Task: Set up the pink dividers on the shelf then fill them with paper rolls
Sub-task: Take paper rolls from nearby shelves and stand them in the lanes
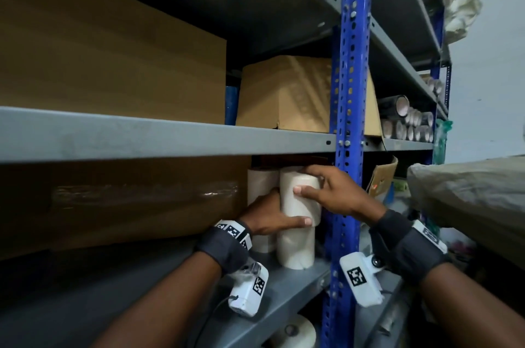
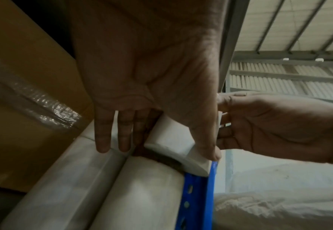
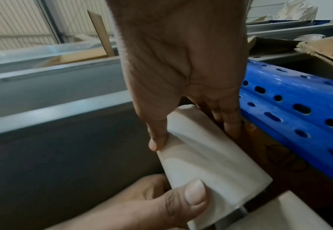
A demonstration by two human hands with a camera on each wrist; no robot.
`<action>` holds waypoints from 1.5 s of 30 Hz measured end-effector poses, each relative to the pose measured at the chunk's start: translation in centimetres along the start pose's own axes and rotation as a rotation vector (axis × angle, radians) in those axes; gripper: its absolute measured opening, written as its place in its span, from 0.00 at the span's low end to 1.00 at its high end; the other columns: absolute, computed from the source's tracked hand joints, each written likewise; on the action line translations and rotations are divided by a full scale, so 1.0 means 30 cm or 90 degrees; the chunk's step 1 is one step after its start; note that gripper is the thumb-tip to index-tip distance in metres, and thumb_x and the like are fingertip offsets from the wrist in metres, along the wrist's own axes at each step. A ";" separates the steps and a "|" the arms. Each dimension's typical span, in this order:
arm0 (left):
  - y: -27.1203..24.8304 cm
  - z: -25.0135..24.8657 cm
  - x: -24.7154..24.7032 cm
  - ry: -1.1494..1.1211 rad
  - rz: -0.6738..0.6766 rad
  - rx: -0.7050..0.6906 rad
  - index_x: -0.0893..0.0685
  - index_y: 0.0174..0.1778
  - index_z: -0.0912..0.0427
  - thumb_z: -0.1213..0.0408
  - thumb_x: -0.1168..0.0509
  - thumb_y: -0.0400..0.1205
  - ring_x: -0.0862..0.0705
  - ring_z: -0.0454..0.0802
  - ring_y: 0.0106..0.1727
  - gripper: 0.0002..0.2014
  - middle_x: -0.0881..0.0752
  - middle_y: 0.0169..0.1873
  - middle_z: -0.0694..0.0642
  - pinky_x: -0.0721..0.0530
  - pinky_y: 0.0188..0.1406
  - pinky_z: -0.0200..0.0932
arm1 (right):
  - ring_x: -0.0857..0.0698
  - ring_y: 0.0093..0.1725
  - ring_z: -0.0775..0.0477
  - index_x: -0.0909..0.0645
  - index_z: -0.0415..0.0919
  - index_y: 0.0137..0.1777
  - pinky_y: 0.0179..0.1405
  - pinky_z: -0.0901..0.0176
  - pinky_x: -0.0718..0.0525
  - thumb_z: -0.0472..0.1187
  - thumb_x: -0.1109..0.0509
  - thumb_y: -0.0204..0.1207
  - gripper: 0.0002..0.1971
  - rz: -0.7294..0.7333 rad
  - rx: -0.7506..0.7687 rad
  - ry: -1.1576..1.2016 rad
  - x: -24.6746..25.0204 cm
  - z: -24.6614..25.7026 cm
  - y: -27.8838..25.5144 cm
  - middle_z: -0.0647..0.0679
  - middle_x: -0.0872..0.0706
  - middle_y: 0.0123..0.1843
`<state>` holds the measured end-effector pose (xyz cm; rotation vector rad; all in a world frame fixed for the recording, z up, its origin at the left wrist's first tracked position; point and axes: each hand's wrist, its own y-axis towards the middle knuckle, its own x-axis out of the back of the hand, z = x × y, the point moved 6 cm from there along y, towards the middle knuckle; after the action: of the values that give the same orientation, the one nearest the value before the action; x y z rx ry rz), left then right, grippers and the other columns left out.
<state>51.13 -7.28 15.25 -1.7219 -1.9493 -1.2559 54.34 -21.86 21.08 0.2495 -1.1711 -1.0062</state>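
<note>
Both hands hold one white paper roll (image 1: 301, 197) (image 2: 171, 140) (image 3: 210, 163) upright on top of a lower roll (image 1: 295, 248) (image 2: 141, 194) on the grey shelf (image 1: 284, 288). My left hand (image 1: 284, 214) (image 2: 151, 132) grips it low, thumb across the front and fingers behind. My right hand (image 1: 321, 185) (image 3: 191, 124) grips it near the top, thumb in front and fingers over the far side. A second stack of rolls (image 1: 262, 185) (image 2: 63, 186) stands just to the left. A reddish-brown panel (image 3: 269, 155) shows between the roll and the blue post; its colour is hard to judge in the dark.
A large taped cardboard box (image 1: 127, 200) fills the shelf to the left of the rolls. The blue perforated upright (image 1: 349, 120) stands close on the right. The upper shelf edge (image 1: 170, 134) hangs just above the roll. A plastic-wrapped bundle (image 1: 468, 185) juts in at right.
</note>
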 end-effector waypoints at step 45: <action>-2.172 -0.568 -0.051 -0.036 -0.545 0.164 0.30 0.82 0.47 0.48 0.20 0.71 0.13 0.52 0.67 0.43 0.15 0.70 0.47 0.09 0.55 0.56 | 0.22 0.70 0.64 0.14 0.69 0.56 0.70 0.49 0.18 0.75 0.21 0.53 0.30 0.550 0.279 0.284 -0.319 1.292 -1.174 0.69 0.21 0.70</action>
<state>-12.98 -16.05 -3.53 -0.7967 -2.8602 -1.0795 2.59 -22.06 8.60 0.2578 -0.9238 0.0746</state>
